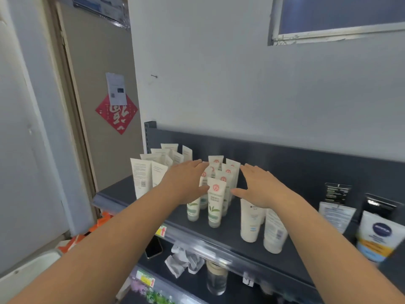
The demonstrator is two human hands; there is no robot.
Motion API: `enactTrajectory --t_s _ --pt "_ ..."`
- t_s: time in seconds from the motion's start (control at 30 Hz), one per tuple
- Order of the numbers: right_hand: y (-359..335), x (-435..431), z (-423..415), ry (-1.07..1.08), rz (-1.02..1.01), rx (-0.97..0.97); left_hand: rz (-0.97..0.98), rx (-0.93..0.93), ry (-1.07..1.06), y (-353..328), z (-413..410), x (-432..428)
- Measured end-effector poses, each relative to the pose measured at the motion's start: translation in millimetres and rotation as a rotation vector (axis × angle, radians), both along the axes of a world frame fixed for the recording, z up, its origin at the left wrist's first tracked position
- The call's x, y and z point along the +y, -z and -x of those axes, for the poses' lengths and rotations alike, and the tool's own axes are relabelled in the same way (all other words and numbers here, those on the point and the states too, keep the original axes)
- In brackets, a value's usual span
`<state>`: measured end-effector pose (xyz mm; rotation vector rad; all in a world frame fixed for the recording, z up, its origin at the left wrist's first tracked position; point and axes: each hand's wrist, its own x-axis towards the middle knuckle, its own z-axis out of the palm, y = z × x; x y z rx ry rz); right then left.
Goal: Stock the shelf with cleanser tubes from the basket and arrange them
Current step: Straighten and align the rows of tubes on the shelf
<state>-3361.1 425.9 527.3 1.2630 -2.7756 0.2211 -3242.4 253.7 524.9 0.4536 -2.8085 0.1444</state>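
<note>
- The red-seal tubes (216,195) stand upright, caps down and long axes vertical, clustered on the dark shelf (291,257) at the centre of the frame.
- The left hand (186,183) and right hand (263,187) flank the cluster, fingers straight, gripping nothing. The cluster lies between them, with the left thumb nearer the front tube.
- Overlap makes the counts rough: about seven red-seal tubes and about eight plain white tubes (153,170) to their left.
- Two pale tubes (260,227) stand at lower right.
</note>
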Motion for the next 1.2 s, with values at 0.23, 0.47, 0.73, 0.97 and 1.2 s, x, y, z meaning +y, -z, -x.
enactTrajectory --t_s 0.23,0.47,0.73,0.97,1.2 --pt "11 -47 -33 0.106 0.015 0.002 0.027 -0.019 0.037 7 -32 -66" --pt "13 -61 -53 0.161 0.025 -0.004 -0.008 -0.026 0.088 16 -44 -94" --pt "12 -81 -53 0.109 0.051 -0.005 -0.074 0.057 0.094 27 -35 -116" --pt "2 -109 -48 0.029 0.042 -0.001 -0.144 0.12 0.085 21 -40 -156" --pt "15 -142 -54 -0.054 0.008 0.021 -0.237 0.12 0.035 29 -46 -211"
